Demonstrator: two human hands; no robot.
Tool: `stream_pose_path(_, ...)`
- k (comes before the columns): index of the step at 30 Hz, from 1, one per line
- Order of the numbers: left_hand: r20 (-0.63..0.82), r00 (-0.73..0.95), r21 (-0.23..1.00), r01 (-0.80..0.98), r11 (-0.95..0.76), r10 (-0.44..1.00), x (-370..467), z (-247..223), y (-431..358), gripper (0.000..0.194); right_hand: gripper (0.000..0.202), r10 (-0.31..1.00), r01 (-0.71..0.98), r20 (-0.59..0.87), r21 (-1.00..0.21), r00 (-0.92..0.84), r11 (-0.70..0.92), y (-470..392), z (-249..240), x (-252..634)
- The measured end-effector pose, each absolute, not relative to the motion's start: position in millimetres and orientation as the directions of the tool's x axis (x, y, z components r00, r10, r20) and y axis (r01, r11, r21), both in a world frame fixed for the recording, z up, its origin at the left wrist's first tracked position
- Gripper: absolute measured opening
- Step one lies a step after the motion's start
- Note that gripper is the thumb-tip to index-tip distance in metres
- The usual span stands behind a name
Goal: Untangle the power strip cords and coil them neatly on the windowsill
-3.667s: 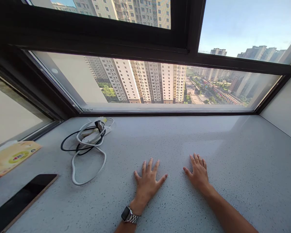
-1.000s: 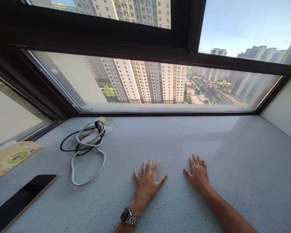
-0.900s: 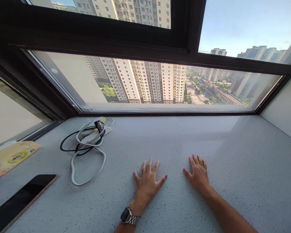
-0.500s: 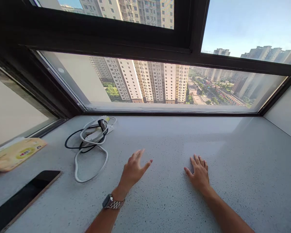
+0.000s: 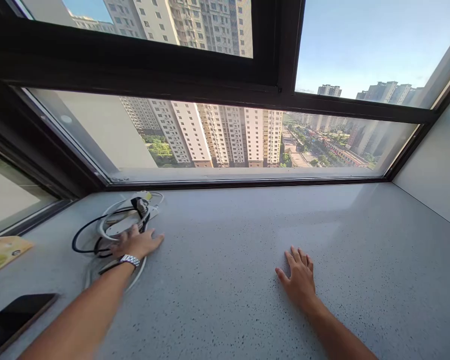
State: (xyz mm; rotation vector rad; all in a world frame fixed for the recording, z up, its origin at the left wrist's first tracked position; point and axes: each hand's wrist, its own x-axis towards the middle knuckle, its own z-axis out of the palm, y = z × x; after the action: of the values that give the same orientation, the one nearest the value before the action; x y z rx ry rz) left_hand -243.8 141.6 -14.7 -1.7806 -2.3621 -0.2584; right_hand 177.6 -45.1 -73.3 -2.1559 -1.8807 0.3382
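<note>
Grey speckled stone makes the sill (image 5: 217, 305), and behind it stands a window (image 5: 164, 77) with dark frame, through which tall buildings (image 5: 228, 135) and blue sky are seen. At the left of the sill, near the frame, lies a tangle of a white cable (image 5: 101, 230) and a black cable (image 5: 73, 242), around a white body which looks like a power strip (image 5: 120, 226); a dark plug (image 5: 139, 204) rests on top. The left hand (image 5: 135, 245), with a metal watch band (image 5: 129, 259) at its wrist, is over the near part of this tangle, palm down, its thumb stretched away to the right. Its fingers are loosely spread but blurred, so I cannot tell whether they touch the cables. The right hand (image 5: 299, 280) rests on the sill, well apart from the tangle, its fingers lightly spread and holding nothing. At the left edge lie a phone (image 5: 18, 315) and, farther back, a yellow packet (image 5: 7, 252), both partly cut off.
</note>
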Motion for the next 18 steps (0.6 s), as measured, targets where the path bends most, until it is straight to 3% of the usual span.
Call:
stream_pose_path(4,0.104,-0.281,0.073,0.959,0.275,0.954,-226,-19,125,0.055,0.065,0.990,0.929,-0.027,-0.344,0.136,-0.137,-46,-70,178)
stream_pose_path(10,0.048,-0.081,0.191,0.979,0.071,0.996,-200,-17,99,0.045,0.065,0.990,0.924,-0.034,-0.355,0.138,-0.141,-45,-68,178)
stream_pose_path(15,0.051,0.065,0.412,0.908,-0.080,0.997,-128,-35,47,0.050,0.065,0.991,0.916,0.001,-0.384,0.131,-0.121,-43,-72,181)
stream_pose_path(18,0.021,0.206,0.477,0.858,-0.191,0.978,-66,-40,-3,0.047,0.064,0.988,0.886,0.040,-0.448,0.152,-0.118,-42,-76,185)
